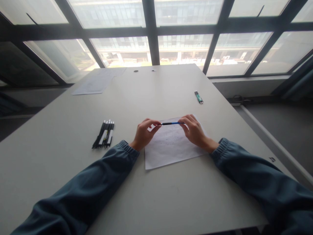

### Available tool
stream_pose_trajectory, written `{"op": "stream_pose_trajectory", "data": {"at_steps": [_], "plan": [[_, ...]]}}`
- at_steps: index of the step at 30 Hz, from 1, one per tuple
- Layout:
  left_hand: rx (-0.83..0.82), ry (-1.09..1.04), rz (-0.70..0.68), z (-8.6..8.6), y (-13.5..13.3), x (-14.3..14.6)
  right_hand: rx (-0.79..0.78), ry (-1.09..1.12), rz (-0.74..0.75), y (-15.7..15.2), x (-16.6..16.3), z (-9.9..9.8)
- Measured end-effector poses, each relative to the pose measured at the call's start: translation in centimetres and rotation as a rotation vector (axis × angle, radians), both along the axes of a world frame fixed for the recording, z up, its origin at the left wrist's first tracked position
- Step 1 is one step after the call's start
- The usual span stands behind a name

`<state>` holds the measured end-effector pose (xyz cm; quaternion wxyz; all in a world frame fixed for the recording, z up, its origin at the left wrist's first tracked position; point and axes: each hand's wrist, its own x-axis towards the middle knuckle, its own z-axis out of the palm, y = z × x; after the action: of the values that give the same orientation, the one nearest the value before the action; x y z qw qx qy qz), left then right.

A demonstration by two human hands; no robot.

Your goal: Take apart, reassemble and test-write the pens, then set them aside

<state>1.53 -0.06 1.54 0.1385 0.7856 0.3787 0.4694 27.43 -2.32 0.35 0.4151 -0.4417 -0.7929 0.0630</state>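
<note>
Over the paper (168, 148), a pen (172, 123) runs sideways between both hands. Fingers of the left hand (143, 133) pinch its black end; those of the right hand (195, 131), its blue end.

no lettering can be read; the faint marks (172, 138) on the paper (161, 158) are too blurred to decipher.

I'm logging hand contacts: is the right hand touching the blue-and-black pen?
Touching. The head view shows the right hand with its thumb and fingertips closed around the blue end of the blue-and-black pen.
</note>
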Motion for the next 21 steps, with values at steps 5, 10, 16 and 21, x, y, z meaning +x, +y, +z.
{"op": "stream_pose_trajectory", "data": {"at_steps": [5, 10, 16, 21], "plan": [[0.000, 0.001, 0.010, 0.13, -0.12, 0.03, 0.049, 0.001, 0.026, 0.08, 0.03, -0.11], [-0.020, 0.005, 0.016, -0.05, -0.02, -0.02, 0.119, 0.031, 0.064, 0.26, 0.05, -0.25], [-0.039, -0.018, 0.003, -0.04, -0.03, -0.16, 0.123, 0.038, 0.090, 0.27, 0.05, -0.28], [-0.037, -0.036, -0.008, 0.35, -0.32, -0.13, 0.139, 0.048, 0.108, 0.24, -0.02, -0.23]]}}
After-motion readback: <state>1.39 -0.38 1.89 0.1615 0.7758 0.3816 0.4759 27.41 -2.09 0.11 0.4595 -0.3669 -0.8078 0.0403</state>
